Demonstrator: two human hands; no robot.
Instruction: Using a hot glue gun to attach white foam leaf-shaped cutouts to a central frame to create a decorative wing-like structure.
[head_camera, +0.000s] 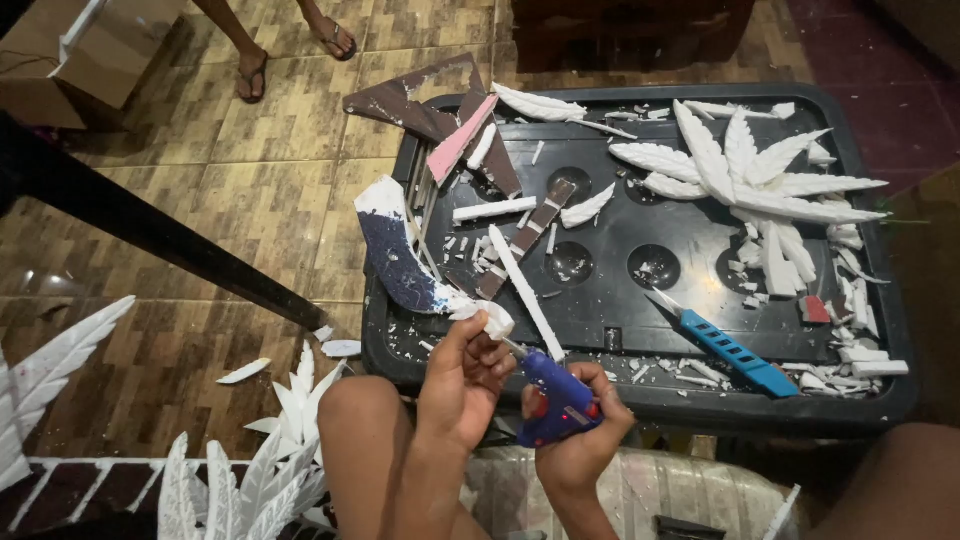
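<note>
My left hand (462, 378) grips the end of a curved white foam piece with a dark blue glittery face (395, 255). The piece arches up and left over the edge of a black plastic lid (640, 395). My right hand (580, 440) holds a blue glue gun (555, 397). Its nozzle points up and left at the foam end that the left hand pinches. A long white foam strip (525, 292) lies just beyond the gun. Both hands hover over my knees at the lid's near edge.
A blue utility knife (725, 347), white foam leaf shapes (745, 175), brown and pink boards (450, 120) and foam scraps lie on the lid. More foam leaves (250, 480) lie on the tiled floor at left. A dark bar (150, 230) crosses the floor. Another person's sandalled feet (252, 75) stand beyond.
</note>
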